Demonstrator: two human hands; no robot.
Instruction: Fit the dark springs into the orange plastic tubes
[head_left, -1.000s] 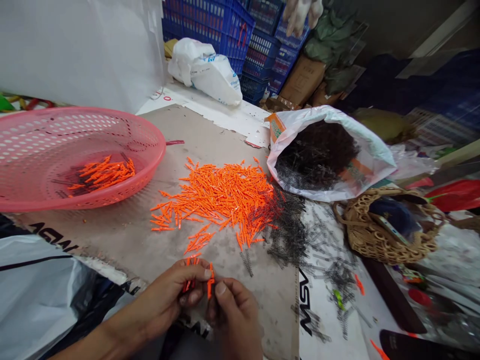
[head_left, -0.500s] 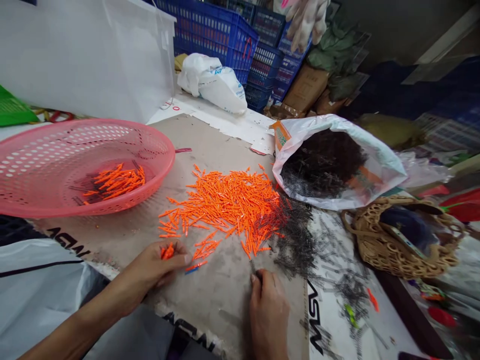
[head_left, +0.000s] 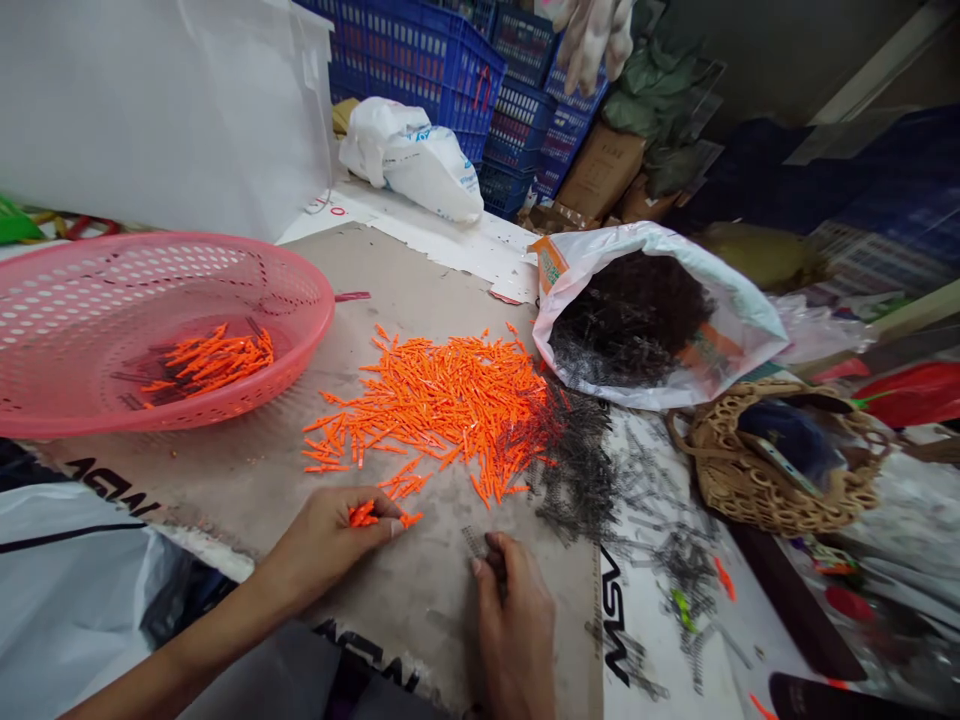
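My left hand (head_left: 330, 538) rests on the cardboard sheet (head_left: 420, 290), fingers closed round a small bunch of orange plastic pieces, fingertips touching one more piece at the near edge of the orange pile (head_left: 442, 400). My right hand (head_left: 514, 610) pinches a small dark metal spring (head_left: 475, 543) against the cardboard, just left of the scattered dark springs (head_left: 581, 470). Beyond the spring heap lies a white plastic bag (head_left: 742, 300), open and full of springs.
A pink perforated basket (head_left: 300, 290) at the left holds several orange pieces. A woven basket (head_left: 780, 495) sits at the right. Blue crates (head_left: 420, 50) and a white bag (head_left: 409, 160) stand behind. White plastic sheeting (head_left: 67, 590) lies at the near left.
My hands were together near my body with orange pieces between them. They have parted and gone down to the cardboard, the left to the orange pile, the right to a spring.
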